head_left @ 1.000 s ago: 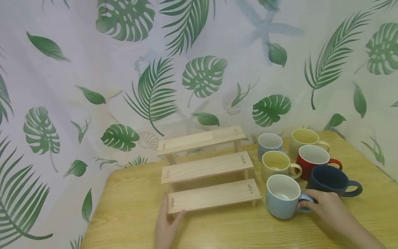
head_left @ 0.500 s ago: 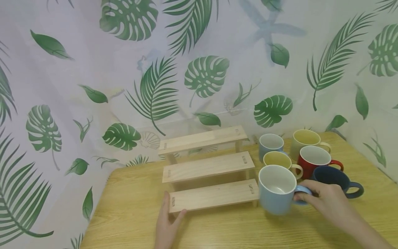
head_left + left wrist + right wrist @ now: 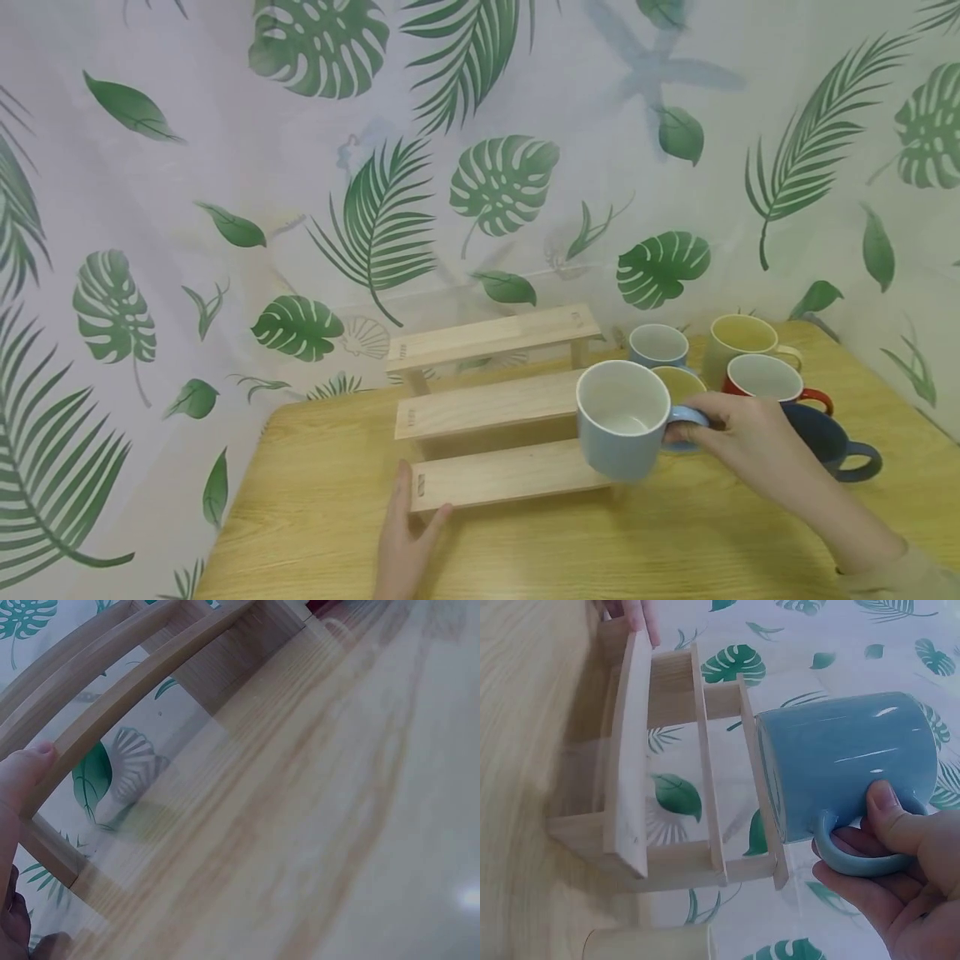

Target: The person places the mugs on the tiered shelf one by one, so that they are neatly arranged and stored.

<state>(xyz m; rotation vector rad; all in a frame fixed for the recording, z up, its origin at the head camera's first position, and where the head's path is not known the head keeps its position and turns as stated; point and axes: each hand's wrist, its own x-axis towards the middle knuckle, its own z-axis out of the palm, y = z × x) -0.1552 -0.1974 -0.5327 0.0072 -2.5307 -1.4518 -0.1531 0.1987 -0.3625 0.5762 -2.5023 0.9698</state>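
A light blue mug [image 3: 618, 442] with a white inside is held in the air by my right hand [image 3: 753, 437], its thumb and fingers pinching the handle. In the head view the mug overlaps the right ends of the lower two steps of a three-step wooden display riser [image 3: 495, 479]. The right wrist view shows the mug [image 3: 847, 761] from the side, with my thumb [image 3: 885, 796] pressed at the handle. My left hand [image 3: 405, 542] grips the left end of the riser's lowest step, thumb in front and fingers at its side.
Right of the riser stand several mugs: a small blue one [image 3: 637, 352], a yellow one [image 3: 686, 383] partly hidden, another yellow one [image 3: 720, 362], a red one [image 3: 813, 398] and a navy one [image 3: 832, 450]. A leaf-patterned cloth [image 3: 525, 100] hangs behind the wooden table [image 3: 300, 492].
My right hand has lifted the light blue mug off the table and carried it up and left toward the riser. The left hand keeps its place on the lowest step.
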